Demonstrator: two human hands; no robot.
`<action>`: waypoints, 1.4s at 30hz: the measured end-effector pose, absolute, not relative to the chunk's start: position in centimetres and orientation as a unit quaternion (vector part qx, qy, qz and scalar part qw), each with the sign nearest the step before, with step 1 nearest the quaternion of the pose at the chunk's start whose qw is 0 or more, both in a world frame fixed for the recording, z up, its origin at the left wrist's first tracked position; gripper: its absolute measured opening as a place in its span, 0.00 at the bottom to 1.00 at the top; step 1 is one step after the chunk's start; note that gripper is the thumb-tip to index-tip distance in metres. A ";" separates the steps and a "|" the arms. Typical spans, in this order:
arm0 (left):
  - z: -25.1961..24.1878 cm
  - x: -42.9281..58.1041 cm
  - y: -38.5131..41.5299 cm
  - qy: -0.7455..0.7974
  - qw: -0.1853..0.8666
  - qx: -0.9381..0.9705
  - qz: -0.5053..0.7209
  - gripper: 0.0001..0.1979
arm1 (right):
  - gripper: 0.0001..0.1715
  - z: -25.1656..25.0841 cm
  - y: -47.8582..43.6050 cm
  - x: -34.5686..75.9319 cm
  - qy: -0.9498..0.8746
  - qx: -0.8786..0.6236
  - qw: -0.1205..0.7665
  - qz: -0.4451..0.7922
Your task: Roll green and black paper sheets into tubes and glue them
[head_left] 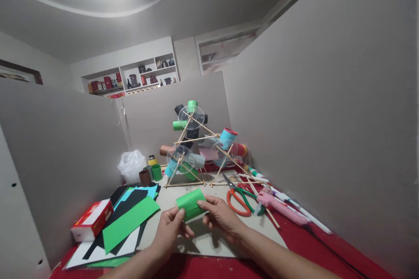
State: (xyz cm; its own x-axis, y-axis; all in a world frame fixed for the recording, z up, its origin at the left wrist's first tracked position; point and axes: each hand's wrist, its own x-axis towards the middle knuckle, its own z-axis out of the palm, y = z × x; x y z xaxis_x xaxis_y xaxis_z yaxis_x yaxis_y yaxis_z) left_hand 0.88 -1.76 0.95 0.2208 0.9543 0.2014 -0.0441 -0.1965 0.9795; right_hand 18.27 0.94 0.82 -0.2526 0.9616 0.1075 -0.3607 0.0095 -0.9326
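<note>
A green paper tube is held between both hands above the pale board. My left hand pinches its left end, and my right hand grips the right end with the thumb on top. A seam runs along the side facing me. Behind the tube stands a triangular frame of wooden sticks, carrying clear discs with coloured paper tubes around them. Just right of my right hand lie scissors with orange and green handles, beside a pink glue gun.
Green, black, blue and white paper sheets lie at the left beside a red tissue box. Further back are a white plastic bag and brown and green paper tubes. Grey partitions enclose the red-covered table.
</note>
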 end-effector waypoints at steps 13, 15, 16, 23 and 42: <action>1.2 1.3 -2.4 0.387 0.522 0.581 0.490 0.26 | 0.19 0.8 0.7 18.3 -0.489 -0.299 0.501 0.648; 1.2 1.3 -2.4 0.389 0.516 0.583 0.491 0.25 | 0.19 0.9 0.6 18.4 -0.489 -0.299 0.499 0.650; 1.2 1.3 -2.4 0.393 0.510 0.586 0.492 0.25 | 0.18 1.0 0.6 18.4 -0.488 -0.298 0.499 0.651; 1.3 1.2 -2.5 0.421 0.496 0.583 0.486 0.23 | 0.12 1.2 0.1 18.9 -0.465 -0.306 0.490 0.671; 1.4 0.9 -1.8 0.426 0.500 0.567 0.498 0.17 | 0.08 1.1 0.1 18.9 -0.446 -0.321 0.501 0.669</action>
